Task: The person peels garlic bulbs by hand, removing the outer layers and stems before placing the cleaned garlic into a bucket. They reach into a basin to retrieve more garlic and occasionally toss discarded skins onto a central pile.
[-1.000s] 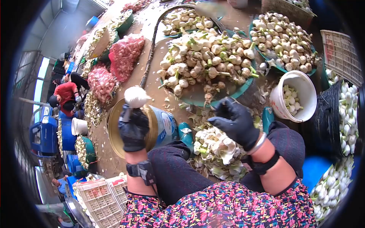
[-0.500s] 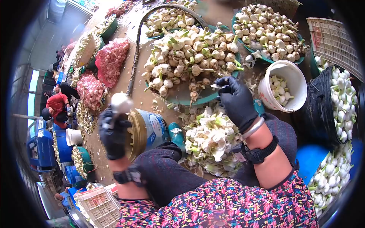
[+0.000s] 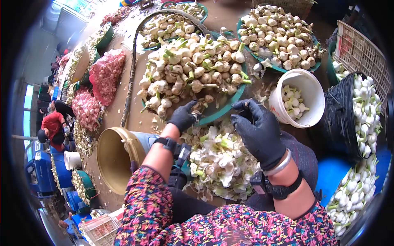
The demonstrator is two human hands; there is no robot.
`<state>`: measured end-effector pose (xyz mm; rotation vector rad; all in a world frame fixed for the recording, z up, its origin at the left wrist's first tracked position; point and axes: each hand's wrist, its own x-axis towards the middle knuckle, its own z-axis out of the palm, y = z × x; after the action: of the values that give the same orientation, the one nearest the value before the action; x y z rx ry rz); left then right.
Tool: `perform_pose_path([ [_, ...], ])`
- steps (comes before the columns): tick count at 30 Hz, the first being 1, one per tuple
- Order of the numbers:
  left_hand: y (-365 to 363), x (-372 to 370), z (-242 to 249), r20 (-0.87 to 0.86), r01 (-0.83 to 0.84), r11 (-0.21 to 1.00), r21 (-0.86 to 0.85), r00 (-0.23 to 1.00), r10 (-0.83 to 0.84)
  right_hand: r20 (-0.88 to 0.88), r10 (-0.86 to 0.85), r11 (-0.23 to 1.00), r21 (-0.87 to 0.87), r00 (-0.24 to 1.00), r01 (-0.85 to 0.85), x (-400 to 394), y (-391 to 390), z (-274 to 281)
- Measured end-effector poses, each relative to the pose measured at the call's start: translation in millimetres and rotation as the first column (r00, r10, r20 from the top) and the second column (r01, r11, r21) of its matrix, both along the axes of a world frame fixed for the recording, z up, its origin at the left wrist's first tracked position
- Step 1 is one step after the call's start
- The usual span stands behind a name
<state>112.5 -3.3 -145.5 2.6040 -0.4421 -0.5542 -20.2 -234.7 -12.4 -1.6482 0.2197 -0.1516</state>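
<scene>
My left hand [image 3: 183, 118], in a black glove, reaches to the near edge of a heap of garlic bulbs [image 3: 193, 67] in a green basin [image 3: 225, 110]. Its index finger is stretched toward a small bulb and dry roots there, with nothing seen in its grasp. My right hand [image 3: 259, 133], also gloved in black, hovers just right of the basin rim with fingers bent and thumb drawn in. What it holds, if anything, I cannot tell. Below both hands lies a pile of garlic peels [image 3: 223, 160]. A gold-lined bucket [image 3: 119, 160] lies tipped by my left forearm.
A white bucket [image 3: 279, 106] of peeled cloves stands right, beside a black tub [image 3: 334, 119] of white bulbs. Another heaped basin [image 3: 283, 39] sits behind. A dark hose [image 3: 132, 78] curves along the left, near pink mesh sacks [image 3: 107, 76]. A person in red [image 3: 53, 127] sits far left.
My left hand has moved right from over the gold-lined bucket to the garlic heap; the white bulb it had is gone from it. My right hand has shifted slightly down, and the view has shifted.
</scene>
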Motion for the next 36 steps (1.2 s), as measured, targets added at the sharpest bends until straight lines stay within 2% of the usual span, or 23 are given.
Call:
perform_pose_path([
  [1,-10,7,-14,-0.131,-0.075,0.996,0.053,0.988,0.081,-0.001,-0.005,1.000,-0.004,1.000,0.005,1,-1,-2],
  [2,-9,15,-52,-0.080,-0.099,0.994,0.052,0.991,0.103,-0.015,-0.014,0.997,0.071,1.000,0.015,2,-2,-2],
  [3,-12,26,-90,-0.082,-0.084,0.970,0.229,0.991,0.106,-0.031,-0.023,0.989,0.145,0.999,0.027,2,-3,-2],
  [5,-18,22,-108,0.123,-0.011,0.960,0.279,0.992,-0.025,-0.057,0.011,0.997,0.083,0.998,-0.006,4,-7,0],
  [9,3,25,-101,-0.034,-0.157,0.977,0.144,0.986,0.164,-0.095,0.027,0.996,0.084,0.995,-0.019,7,-10,6],
  [10,11,22,-80,-0.167,-0.343,0.906,-0.246,0.936,0.309,-0.113,0.062,0.994,0.101,0.992,-0.050,7,-11,7],
  [11,16,16,-60,-0.342,-0.511,0.649,-0.563,0.859,0.380,-0.130,0.099,0.990,0.117,0.987,-0.084,7,-10,8],
  [13,19,0,-26,-0.501,-0.598,0.355,-0.718,0.799,0.332,-0.139,0.136,0.988,0.096,0.981,-0.123,7,-4,8],
  [14,22,-10,-15,-0.025,-0.215,0.684,-0.697,0.961,0.277,-0.150,0.164,0.985,0.072,0.975,-0.155,7,0,6],
  [15,25,-17,-3,-0.015,-0.211,0.684,-0.698,0.959,0.282,-0.140,0.169,0.984,0.072,0.976,-0.160,7,6,-3],
  [16,23,-26,17,0.185,-0.040,0.840,-0.542,0.969,0.166,-0.090,0.162,0.985,0.080,0.983,-0.155,7,13,-16],
  [18,28,-29,27,0.397,0.122,0.992,-0.017,0.912,-0.106,-0.103,0.192,0.979,0.089,0.976,-0.183,7,21,-17],
  [19,25,-37,25,0.197,0.020,0.827,-0.561,0.974,0.110,-0.093,0.197,0.978,0.088,0.976,-0.189,6,26,-21],
  [20,29,-33,18,-0.232,-0.281,0.438,-0.854,0.959,0.163,-0.084,0.192,0.974,0.137,0.978,-0.180,6,32,-32],
  [21,27,-30,21,-0.596,-0.596,-0.035,-0.802,0.803,-0.012,-0.076,0.184,0.968,0.185,0.980,-0.168,6,35,-35],
  [26,11,-57,78,-0.660,-0.664,-0.072,-0.744,0.748,-0.068,-0.092,0.199,0.971,0.155,0.976,-0.184,15,44,-37],
  [28,7,-68,84,-0.691,-0.714,-0.121,-0.689,0.699,-0.185,0.068,0.121,0.929,0.343,0.990,-0.137,19,55,-32],
  [29,7,-72,78,-0.403,-0.394,0.083,-0.915,0.890,-0.214,0.066,0.119,0.929,0.344,0.991,-0.134,23,58,-35],
  [31,-16,-88,104,-0.224,-0.231,0.407,-0.884,0.972,0.066,0.150,0.229,0.795,0.542,0.962,-0.273,33,64,-44],
  [32,-16,-90,107,-0.225,-0.233,0.408,-0.883,0.972,0.066,0.128,0.253,0.832,0.478,0.959,-0.283,32,62,-44],
  [34,-16,-93,112,-0.546,-0.545,0.039,-0.837,0.837,-0.037,0.155,0.218,0.914,0.313,0.963,-0.258,28,63,-37],
  [35,-17,-93,117,-0.546,-0.544,0.037,-0.838,0.837,-0.037,0.191,0.189,0.967,0.137,0.963,-0.217,26,62,-33],
  [36,-19,-92,123,-0.507,-0.509,0.158,-0.846,0.860,0.055,0.224,0.160,0.987,-0.045,0.961,-0.153,26,61,-30],
])
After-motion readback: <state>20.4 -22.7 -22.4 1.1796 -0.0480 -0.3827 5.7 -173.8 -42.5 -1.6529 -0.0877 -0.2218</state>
